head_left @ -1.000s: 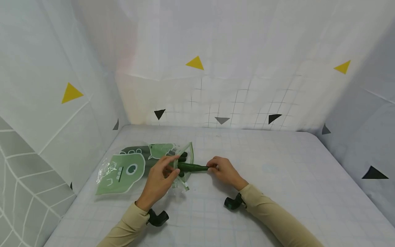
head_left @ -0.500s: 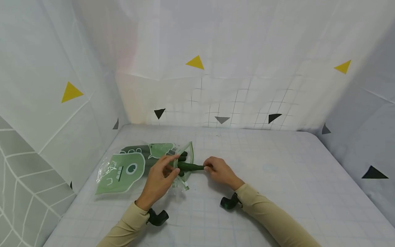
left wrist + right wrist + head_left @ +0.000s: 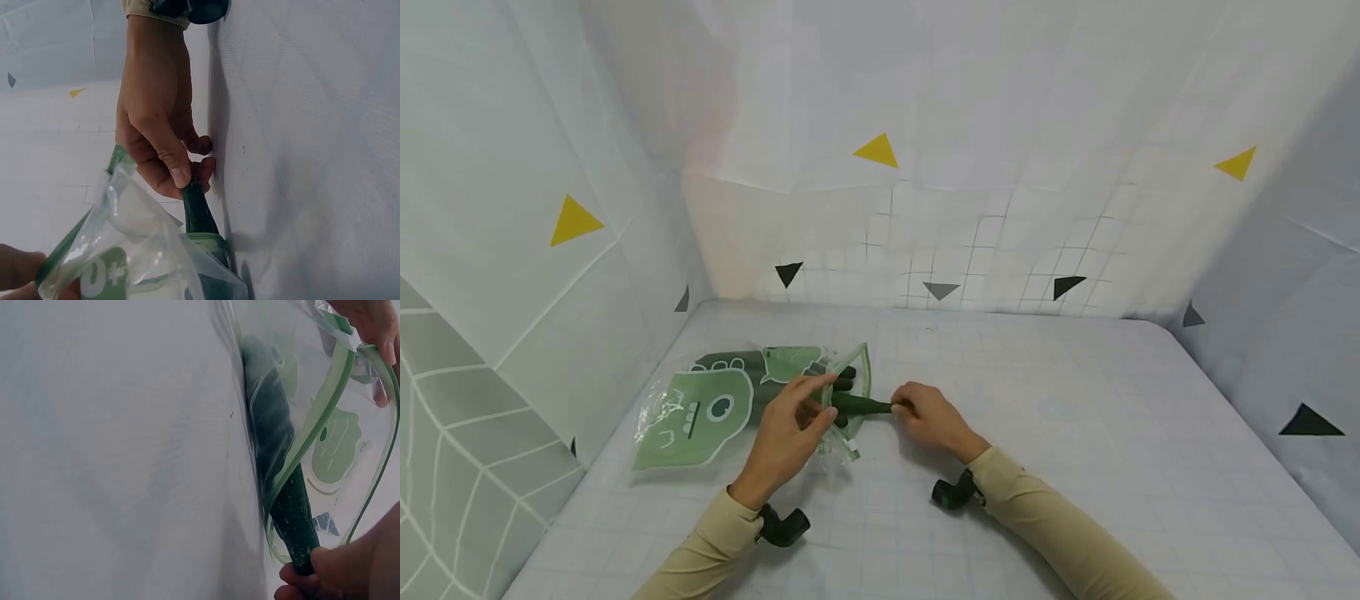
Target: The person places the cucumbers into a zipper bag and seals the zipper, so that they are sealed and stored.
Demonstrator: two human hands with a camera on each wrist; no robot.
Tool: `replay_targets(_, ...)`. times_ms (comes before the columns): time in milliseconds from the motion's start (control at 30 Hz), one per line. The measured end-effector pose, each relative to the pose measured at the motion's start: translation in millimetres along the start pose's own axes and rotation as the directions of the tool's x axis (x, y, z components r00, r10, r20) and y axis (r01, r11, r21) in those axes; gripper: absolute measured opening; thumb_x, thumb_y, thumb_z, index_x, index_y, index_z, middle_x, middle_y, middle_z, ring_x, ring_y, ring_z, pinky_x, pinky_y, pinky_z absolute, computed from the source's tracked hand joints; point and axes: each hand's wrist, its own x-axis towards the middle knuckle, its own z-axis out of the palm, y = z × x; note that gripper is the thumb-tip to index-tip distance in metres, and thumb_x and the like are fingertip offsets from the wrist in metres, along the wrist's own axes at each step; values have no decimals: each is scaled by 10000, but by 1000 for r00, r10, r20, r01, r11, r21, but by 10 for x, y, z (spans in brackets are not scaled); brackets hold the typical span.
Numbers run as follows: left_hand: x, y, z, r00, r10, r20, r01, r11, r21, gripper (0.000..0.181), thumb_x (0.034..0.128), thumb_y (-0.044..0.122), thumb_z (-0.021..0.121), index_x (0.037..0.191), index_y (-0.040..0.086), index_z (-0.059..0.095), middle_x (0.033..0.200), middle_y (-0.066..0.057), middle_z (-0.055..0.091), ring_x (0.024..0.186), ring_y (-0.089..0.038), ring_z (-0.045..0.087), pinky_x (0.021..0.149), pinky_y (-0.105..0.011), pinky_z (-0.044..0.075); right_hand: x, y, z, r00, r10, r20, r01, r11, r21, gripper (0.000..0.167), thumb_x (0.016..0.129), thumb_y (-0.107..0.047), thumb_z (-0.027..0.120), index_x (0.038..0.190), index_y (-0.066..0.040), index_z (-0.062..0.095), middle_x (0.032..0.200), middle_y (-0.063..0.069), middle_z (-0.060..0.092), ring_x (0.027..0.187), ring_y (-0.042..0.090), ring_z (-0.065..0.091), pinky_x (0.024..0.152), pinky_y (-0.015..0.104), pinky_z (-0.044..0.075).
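A clear zip bag with green cartoon print lies on the left of the table, its mouth facing right. Dark green ends of other cucumbers show at the mouth. One cucumber reaches partly into the bag, and its tapered outer end is pinched by my right hand. In the right wrist view, this cucumber passes between the bag's green zip edges. My left hand holds the upper edge of the mouth between thumb and fingers; the left wrist view shows the bag's film lifted there.
A white gridded cloth covers the table. Pale curtain walls with yellow and black triangles enclose the back and sides. Black wrist cameras hang from both sleeves, close to the tabletop.
My right hand has moved a little left with the cucumber, so less of it shows outside the bag. My left hand and the bag stay almost where they were.
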Motion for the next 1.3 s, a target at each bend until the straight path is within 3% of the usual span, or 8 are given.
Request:
replay_targets(233, -1, 1, 2, 1000, 1, -4, -1, 1000, -2, 446, 990, 75, 729, 1425, 116, 638, 1220, -60, 627, 854, -140, 646, 721, -364, 559, -23, -21, 2, 1000, 12, 15, -13, 999, 53, 33, 982, -107, 699, 990, -76, 705, 907, -37, 635, 781, 110, 585, 703, 329, 517)
replay_targets(633, 6, -8, -17, 1000, 8, 2, -8, 1000, -3, 436, 1007, 139, 725, 1432, 109, 634, 1230, -81, 628, 853, -145, 642, 717, -358, 555, 5, -107, 64, 997, 34, -67, -34, 999, 9, 106, 925, -136, 735, 849, -147, 662, 765, -78, 570, 663, 100, 514, 596, 297, 456)
replay_targets(867, 3, 9, -14, 1000, -7, 13, 7, 1000, -10, 428, 1014, 139, 715, 1431, 90, 631, 1234, -80, 623, 860, -136, 644, 727, -362, 562, -21, -77, 53, 997, 52, -50, -50, 998, 29, 29, 954, -129, 760, 959, -124, 731, 820, -82, 616, 716, 86, 565, 648, 305, 500)
replay_targets(1133, 0, 19, -17, 1000, -13, 22, 13, 1000, -16, 427, 1013, 134, 714, 1431, 116, 631, 1234, -109, 623, 865, -136, 646, 743, -362, 566, 13, -80, 47, 997, 74, -13, -73, 994, 80, 97, 968, -156, 767, 1041, -100, 800, 944, -61, 711, 819, 92, 637, 744, 325, 541)
replay_targets(1300, -3, 24, -18, 1000, -17, 24, 18, 1000, -13, 425, 1016, 144, 711, 1432, 122, 630, 1240, -108, 621, 870, -129, 643, 748, -363, 565, 38, -33, 54, 996, 93, -2, -92, 988, 120, 125, 987, -148, 734, 1061, -95, 818, 955, -59, 710, 816, 98, 631, 730, 332, 535)
